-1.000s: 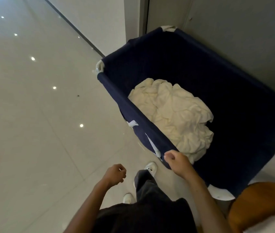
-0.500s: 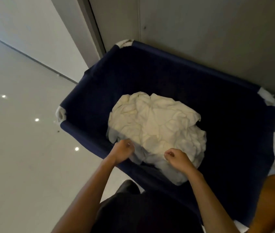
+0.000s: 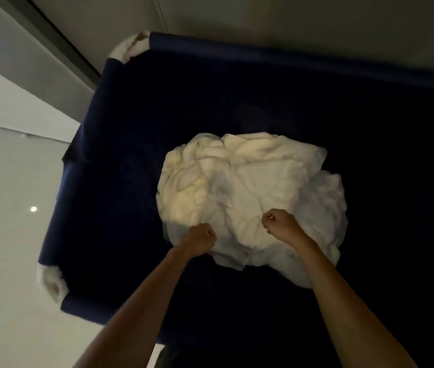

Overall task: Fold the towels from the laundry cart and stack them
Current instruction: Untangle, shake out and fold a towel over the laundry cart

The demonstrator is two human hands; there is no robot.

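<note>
Cart (image 3: 290,53) open at the top: you can enter from above, over any rim. The far rim runs close along the wall (image 3: 290,17), so on that side the only way in is downward. The left rim borders bare floor (image 3: 3,235): free approach there. White corner fittings (image 3: 51,285) stick out at the left corners.

Towels (image 3: 237,181) are heaped right of centre on the cart bottom. Bare dark bottom shows left of the heap, behind it and along the near side, leaving room to reach down beside it. Right of the heap is too dark to judge.

Your left hand (image 3: 201,239) and right hand (image 3: 281,223), fingers curled, occupy the heap's near edge, apart from each other.
</note>
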